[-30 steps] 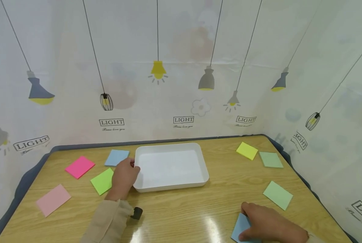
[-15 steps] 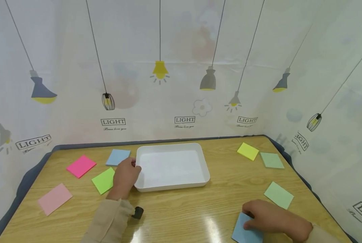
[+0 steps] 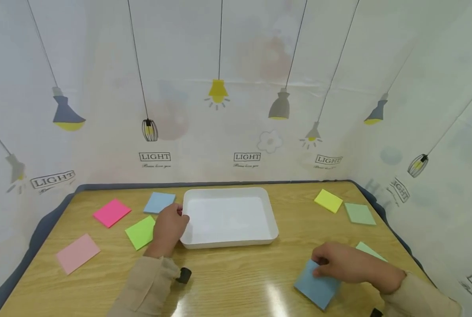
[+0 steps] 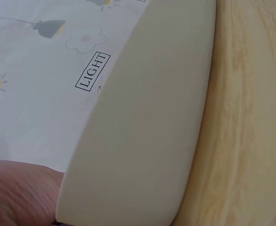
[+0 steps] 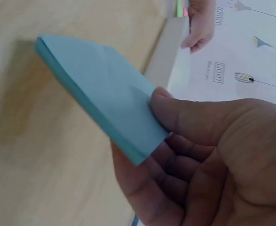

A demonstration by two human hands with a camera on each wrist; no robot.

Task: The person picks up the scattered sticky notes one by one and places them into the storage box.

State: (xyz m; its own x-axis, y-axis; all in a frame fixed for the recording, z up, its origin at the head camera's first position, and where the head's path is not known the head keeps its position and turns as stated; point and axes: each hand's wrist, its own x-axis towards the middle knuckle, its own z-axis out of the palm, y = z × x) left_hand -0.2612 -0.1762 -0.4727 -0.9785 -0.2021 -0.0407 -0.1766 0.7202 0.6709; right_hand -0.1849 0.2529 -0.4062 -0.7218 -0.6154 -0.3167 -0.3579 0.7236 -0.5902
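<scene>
A blue sticky note pad point(image 3: 316, 288) is pinched in my right hand point(image 3: 342, 262) at the near right of the table. In the right wrist view, the thumb lies on the top face of this pad point(image 5: 90, 84) and fingers are underneath; the pad is tilted above the wood. My left hand point(image 3: 167, 229) grips the left wall of a white rectangular tray point(image 3: 229, 220), thumb over the rim. The tray holds nothing. Its outer wall point(image 4: 138, 113) fills the middle of the left wrist view.
Left of the tray lie a hot pink pad point(image 3: 112, 212), a light pink pad point(image 3: 78, 253), a lime pad point(image 3: 140, 232) and another blue pad point(image 3: 159, 203). At right are a yellow pad point(image 3: 328, 200) and pale green pads point(image 3: 360, 214). A printed curtain point(image 3: 204, 145) encloses the table.
My right hand has taken hold of the blue pad, lifting it and moving it slightly forward, now partly covering a pale green pad. The left hand keeps its grip on the tray.
</scene>
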